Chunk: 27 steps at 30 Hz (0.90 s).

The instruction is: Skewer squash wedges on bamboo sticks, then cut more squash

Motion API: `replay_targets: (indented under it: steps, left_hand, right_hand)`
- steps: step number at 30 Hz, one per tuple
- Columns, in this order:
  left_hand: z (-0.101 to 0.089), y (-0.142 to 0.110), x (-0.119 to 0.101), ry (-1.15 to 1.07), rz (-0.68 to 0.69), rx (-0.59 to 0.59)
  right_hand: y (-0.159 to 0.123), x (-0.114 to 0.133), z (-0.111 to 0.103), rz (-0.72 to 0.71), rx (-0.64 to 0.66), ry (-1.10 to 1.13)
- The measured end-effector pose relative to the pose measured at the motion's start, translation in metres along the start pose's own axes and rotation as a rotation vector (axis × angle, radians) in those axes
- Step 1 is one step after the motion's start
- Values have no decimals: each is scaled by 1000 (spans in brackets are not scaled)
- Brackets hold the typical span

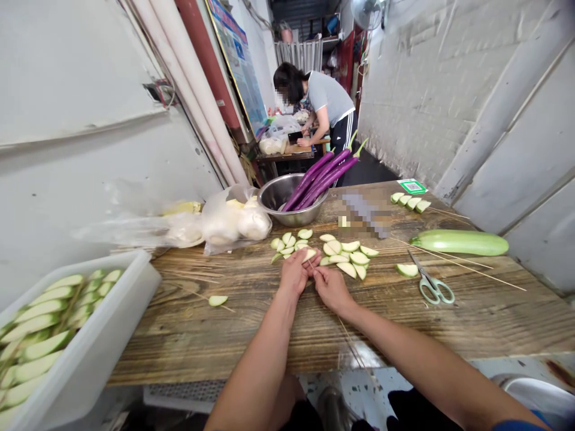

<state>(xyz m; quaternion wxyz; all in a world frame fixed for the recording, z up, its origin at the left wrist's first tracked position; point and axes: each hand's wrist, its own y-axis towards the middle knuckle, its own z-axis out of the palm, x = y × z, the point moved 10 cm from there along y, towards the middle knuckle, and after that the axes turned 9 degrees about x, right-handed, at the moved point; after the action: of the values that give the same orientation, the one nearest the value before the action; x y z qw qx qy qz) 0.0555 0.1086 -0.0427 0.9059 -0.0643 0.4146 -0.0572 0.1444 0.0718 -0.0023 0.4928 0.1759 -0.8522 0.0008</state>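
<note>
My left hand is closed around a half-round zucchini slice, pale inside with a green rim. Close beside it, my right hand pinches a thin bamboo skewer. Its tip points at the slice, and its long end trails back below my right wrist. Whether the tip has gone into the slice I cannot tell. Just beyond my fingers lie loose zucchini slices in two groups. A threaded skewer of slices rests at the far right. One slice lies left of my arms, on a skewer.
A tub of skewered slices stands left. Bagged white food and a steel bowl with eggplants sit at the back. Right are a whole zucchini and scissors. A co-worker bends over another table.
</note>
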Motion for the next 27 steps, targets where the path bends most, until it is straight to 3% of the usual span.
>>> replay_targets:
  steps: [27]
  left_hand:
    - [3, -3, 12, 20, -74, -37]
  right_hand:
    - [-3, 0, -3, 10, -63, -7]
